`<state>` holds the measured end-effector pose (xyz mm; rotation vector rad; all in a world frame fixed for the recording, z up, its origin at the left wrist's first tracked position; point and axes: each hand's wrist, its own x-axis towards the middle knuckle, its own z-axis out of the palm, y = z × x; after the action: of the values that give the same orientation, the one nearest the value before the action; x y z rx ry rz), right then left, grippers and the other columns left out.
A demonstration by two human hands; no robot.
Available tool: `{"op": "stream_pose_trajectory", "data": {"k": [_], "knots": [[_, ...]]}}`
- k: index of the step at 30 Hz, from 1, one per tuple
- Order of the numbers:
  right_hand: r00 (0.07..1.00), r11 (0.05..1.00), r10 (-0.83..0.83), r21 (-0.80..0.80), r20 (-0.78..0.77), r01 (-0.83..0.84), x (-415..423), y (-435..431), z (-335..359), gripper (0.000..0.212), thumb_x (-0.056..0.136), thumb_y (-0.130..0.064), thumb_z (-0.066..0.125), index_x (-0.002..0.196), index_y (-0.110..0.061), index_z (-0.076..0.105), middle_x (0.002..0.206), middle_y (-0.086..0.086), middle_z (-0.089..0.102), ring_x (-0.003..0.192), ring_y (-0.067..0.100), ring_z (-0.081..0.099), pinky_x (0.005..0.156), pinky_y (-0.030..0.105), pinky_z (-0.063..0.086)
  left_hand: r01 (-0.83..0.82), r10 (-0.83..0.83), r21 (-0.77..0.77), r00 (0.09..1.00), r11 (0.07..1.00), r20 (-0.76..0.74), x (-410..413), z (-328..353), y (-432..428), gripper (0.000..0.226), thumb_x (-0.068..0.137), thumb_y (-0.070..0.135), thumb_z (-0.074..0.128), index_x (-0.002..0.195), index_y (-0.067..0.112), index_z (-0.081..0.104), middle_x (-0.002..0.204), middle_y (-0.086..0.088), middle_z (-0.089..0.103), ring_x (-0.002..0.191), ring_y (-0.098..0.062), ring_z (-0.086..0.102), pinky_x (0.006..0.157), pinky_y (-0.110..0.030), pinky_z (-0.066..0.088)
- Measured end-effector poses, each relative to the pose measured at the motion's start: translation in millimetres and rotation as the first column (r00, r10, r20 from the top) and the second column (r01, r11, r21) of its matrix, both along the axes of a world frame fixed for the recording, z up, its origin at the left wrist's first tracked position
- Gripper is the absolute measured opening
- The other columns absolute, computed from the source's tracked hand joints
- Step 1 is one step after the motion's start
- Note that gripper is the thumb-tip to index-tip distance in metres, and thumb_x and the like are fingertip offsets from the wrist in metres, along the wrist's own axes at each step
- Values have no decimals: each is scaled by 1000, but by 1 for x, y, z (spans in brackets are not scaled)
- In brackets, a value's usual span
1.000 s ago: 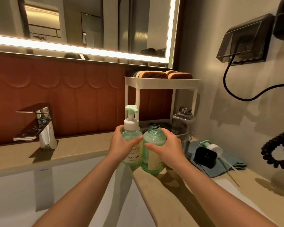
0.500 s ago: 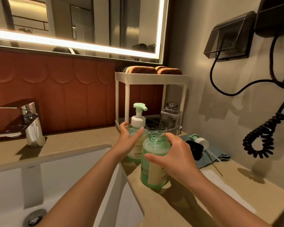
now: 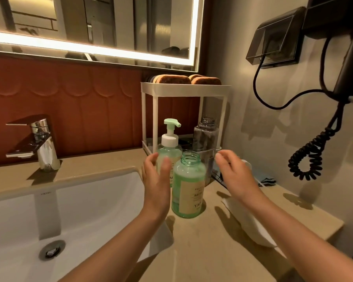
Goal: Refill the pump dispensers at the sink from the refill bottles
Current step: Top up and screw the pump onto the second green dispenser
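Plastic, slick and liquid-heavy by the look of it: the uncapped green bottle [image 3: 189, 187] is stood on the table [image 3: 212, 251] just right of the sink [image 3: 80, 200], in front of the pump dispenser [image 3: 169, 146]. A hold round the labelled body is advised, kept upright, as nothing seals the neck. Left hand [image 3: 156, 180] is spread open at the dispenser, contact unclear; right hand [image 3: 234, 176] is held open, nothing gripped.

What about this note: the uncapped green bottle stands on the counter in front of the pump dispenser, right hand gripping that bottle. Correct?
Not quite. The head view shows the right hand open, to the right of the uncapped green bottle and apart from it. The bottle does stand on the counter in front of the pump dispenser.
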<state>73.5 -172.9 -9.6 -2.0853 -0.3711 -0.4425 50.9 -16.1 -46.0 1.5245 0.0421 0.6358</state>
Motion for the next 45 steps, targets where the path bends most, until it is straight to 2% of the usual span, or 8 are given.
{"op": "stream_pose_trajectory", "data": {"k": [8,11,14,19,25,29,38,45], "knots": [[916,876,-369,-388,-159,286,94,-61,8,49,94,-40,48,125,-3,50,122,14,55,110,30,50,83,34,41,160,-162,155,987,975,3,-8,3,-20,85,49,49,75,121,38,34,112,22,48,104,0,50,86,-20,40],[873,825,-430,-494,-231,275,119,-70,4,51,91,-45,52,109,2,54,96,14,54,86,27,49,68,32,38,151,-155,162,988,975,7,-2,3,-22,83,47,44,80,117,40,35,107,24,49,100,5,50,79,-13,39],[834,818,-457,-516,-311,256,138,-78,1,49,87,-51,55,75,-6,45,73,9,45,64,21,43,56,30,36,138,-140,156,990,978,4,2,0,-24,83,42,52,75,114,41,36,106,24,52,99,8,50,77,-10,38],[785,858,-423,-479,-453,186,147,-82,-1,50,82,-49,62,81,-2,46,73,12,51,61,20,47,51,27,37,95,-97,211,995,973,-3,9,-8,-22,80,48,45,83,115,37,40,110,17,57,103,1,55,83,-17,44],[821,845,-438,-479,-366,237,150,-81,-3,42,83,-39,66,81,0,52,78,14,52,67,24,48,49,28,33,81,-83,239,997,968,-4,12,-8,-19,69,57,34,84,110,37,41,105,20,58,98,3,55,76,-16,44],[872,886,-413,-339,-263,317,145,-83,4,49,82,-40,66,103,3,59,96,18,60,85,31,55,64,32,39,110,-105,233,994,966,-35,10,-5,-17,67,59,30,84,111,34,42,105,17,59,98,-1,56,74,-18,44],[979,996,-78,36,-189,86,53,-63,56,31,85,-39,63,87,-8,64,80,4,60,71,14,56,59,24,45,150,-130,259,987,954,-93,-30,-2,-15,70,60,28,84,116,32,43,110,9,61,103,-12,60,84,-34,51],[926,880,246,465,-286,-90,-20,-38,71,26,85,-29,63,99,-7,62,106,12,63,95,20,61,79,28,53,112,-98,274,993,955,-64,-64,-2,-19,72,61,23,84,119,27,41,112,6,60,102,-13,58,79,-23,47]]}}
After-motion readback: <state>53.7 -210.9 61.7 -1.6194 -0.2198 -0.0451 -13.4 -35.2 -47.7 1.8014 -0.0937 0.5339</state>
